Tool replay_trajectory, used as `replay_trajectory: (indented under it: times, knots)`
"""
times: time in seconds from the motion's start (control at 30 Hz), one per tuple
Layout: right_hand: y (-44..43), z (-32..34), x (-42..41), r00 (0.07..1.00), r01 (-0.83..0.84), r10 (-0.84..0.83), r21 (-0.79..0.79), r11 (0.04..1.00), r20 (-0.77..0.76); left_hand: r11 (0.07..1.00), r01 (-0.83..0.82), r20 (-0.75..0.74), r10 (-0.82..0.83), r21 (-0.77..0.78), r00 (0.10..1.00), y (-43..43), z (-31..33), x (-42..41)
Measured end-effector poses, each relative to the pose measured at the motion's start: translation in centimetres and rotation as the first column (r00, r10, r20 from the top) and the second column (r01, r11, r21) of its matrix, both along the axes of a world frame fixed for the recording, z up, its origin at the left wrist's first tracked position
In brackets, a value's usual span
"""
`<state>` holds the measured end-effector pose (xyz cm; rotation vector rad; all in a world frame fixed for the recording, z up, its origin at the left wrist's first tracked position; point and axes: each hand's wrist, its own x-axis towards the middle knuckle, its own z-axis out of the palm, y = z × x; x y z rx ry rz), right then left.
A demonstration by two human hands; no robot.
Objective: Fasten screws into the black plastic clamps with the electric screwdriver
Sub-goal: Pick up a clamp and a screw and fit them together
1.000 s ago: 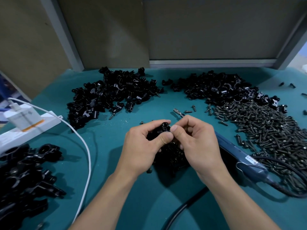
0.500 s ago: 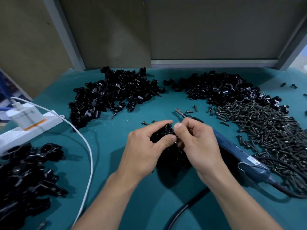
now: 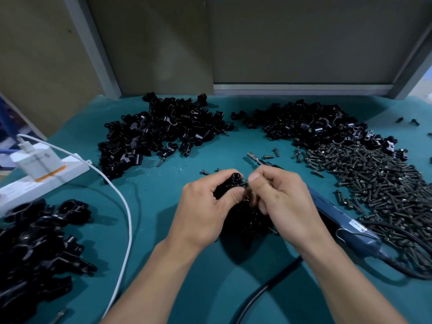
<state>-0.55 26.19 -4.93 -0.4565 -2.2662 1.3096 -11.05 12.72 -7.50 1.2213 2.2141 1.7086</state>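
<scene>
Teal matting (image 3: 163,230), smooth and dull, covers the bench and carries the electric screwdriver (image 3: 339,218). This is a slim blue-grey tool lying flat, with its long axis running diagonally: the steel bit points away from the person and to the left, and the black cord leaves at the near right end. To the right of the screwdriver spreads a broad heap of dark, threaded metal screws (image 3: 378,178). Beyond it lie two heaps of glossy black plastic clamps (image 3: 159,134) with curved saddles. Just left of the screwdriver, the left hand (image 3: 203,206) grips one black clamp (image 3: 235,180) with curled fingers, the clamp's round socket opening facing upward. The right hand (image 3: 285,199), its fingers curled, pinches a small screw (image 3: 244,183) at the clamp's right side. The screw is largely hidden, so its direction cannot be determined.
</scene>
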Motion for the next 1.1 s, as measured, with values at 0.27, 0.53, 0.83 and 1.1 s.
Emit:
replay_trajectory:
  times: [0.27,0.53,0.83,1.1]
  knots:
    - [0.6,-0.4,-0.1,0.994,-0.079,0.085,-0.08,0.994,0.07,0.998,0.059,-0.036,-0.06,-0.021,0.998,0.0,0.3,0.2]
    - [0.5,-0.2,0.0,0.994,-0.09,0.093,-0.059,0.994,0.048,0.999,0.001,-0.023,-0.002,-0.034,1.0,-0.2,0.2,-0.1]
    - [0.1,-0.9,-0.6,1.0,-0.012,0.012,-0.118,0.993,0.0,0.998,0.045,-0.052,-0.047,-0.031,0.998,-0.2,0.6,0.4]
    - [0.6,-0.6,-0.4,0.994,-0.104,0.1,-0.147,0.984,-0.035,0.998,-0.026,0.025,0.027,-0.051,0.999,-0.4,0.8,0.3]
